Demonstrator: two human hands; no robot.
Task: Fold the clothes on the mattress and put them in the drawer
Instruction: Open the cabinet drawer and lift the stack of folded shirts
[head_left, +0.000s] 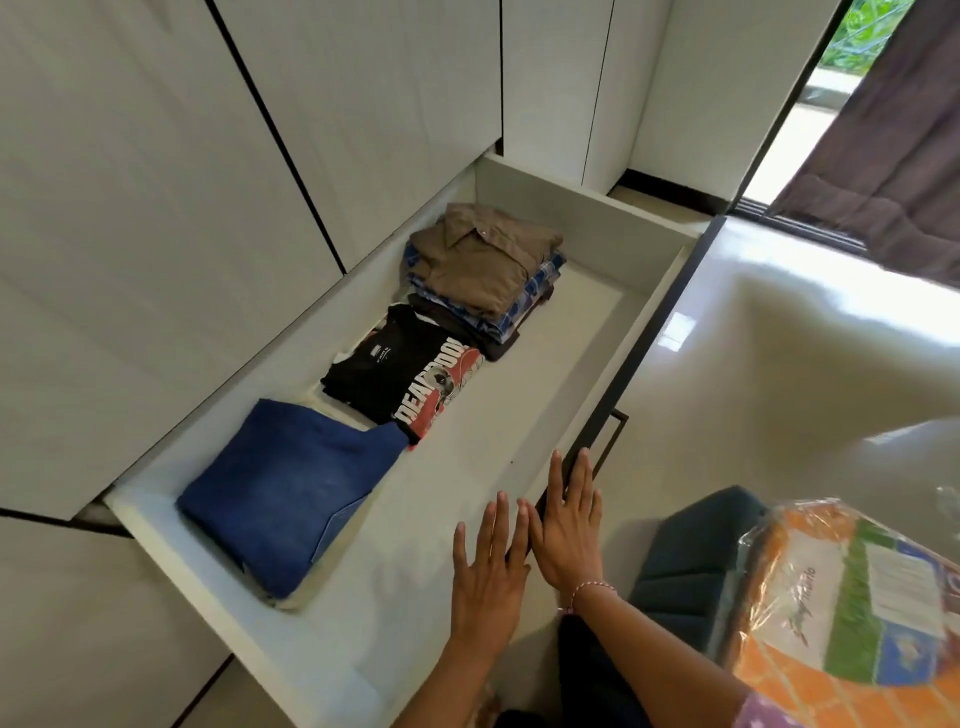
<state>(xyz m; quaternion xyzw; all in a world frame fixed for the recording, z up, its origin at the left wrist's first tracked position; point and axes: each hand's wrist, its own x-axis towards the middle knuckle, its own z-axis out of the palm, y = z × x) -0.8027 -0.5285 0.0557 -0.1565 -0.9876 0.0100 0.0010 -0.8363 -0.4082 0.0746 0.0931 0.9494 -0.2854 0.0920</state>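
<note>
The white drawer (524, 415) stands pulled out from the wardrobe. Inside lie folded blue jeans (283, 493) at the near end, a folded black printed T-shirt (410, 374) in the middle, and a stack topped by a brown shirt (483, 254) over checked blue shirts at the far end. My left hand (488, 566) and my right hand (569, 525) lie side by side with straight fingers, pressing flat on the drawer's dark front edge (639, 343). Neither hand holds anything. The mattress is out of view.
White wardrobe doors (208, 182) rise behind the drawer. A glossy tiled floor (779, 364) spreads to the right. A dark blue cushion (691, 561) and an orange item wrapped in plastic (852, 613) sit at lower right. A dark curtain (893, 135) hangs by the glass door.
</note>
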